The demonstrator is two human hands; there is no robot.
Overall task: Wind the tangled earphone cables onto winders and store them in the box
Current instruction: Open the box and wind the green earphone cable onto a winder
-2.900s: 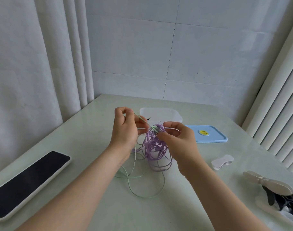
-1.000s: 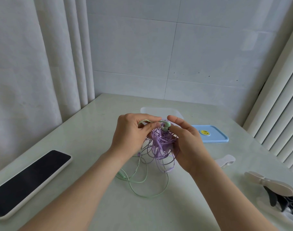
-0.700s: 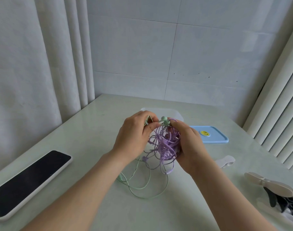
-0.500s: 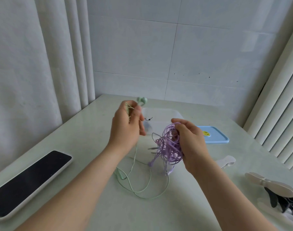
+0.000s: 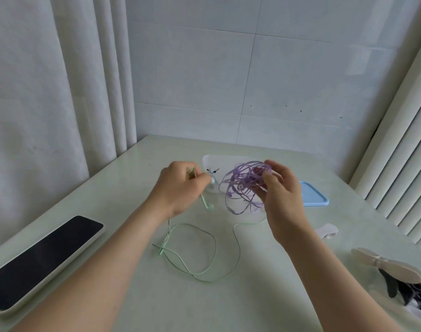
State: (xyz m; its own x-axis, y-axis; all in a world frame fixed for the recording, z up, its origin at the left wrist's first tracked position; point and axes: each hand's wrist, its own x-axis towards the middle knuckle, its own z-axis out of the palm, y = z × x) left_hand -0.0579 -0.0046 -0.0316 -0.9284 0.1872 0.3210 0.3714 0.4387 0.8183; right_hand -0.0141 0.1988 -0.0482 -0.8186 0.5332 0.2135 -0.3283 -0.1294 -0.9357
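Earphone cables lie apart over the smooth pale table. The thin mint-green cable sprawls in loose loops, its upper end pinched in the curled left hand. The purple cable, a round wiry tangle, is held raised in the right hand's curled fingertips, before the clear box.

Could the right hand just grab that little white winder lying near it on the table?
Probably not at once. The winder lies near the right hand, with only bare table between, but that hand grips the purple cable bundle, so it would likely have to let go first.
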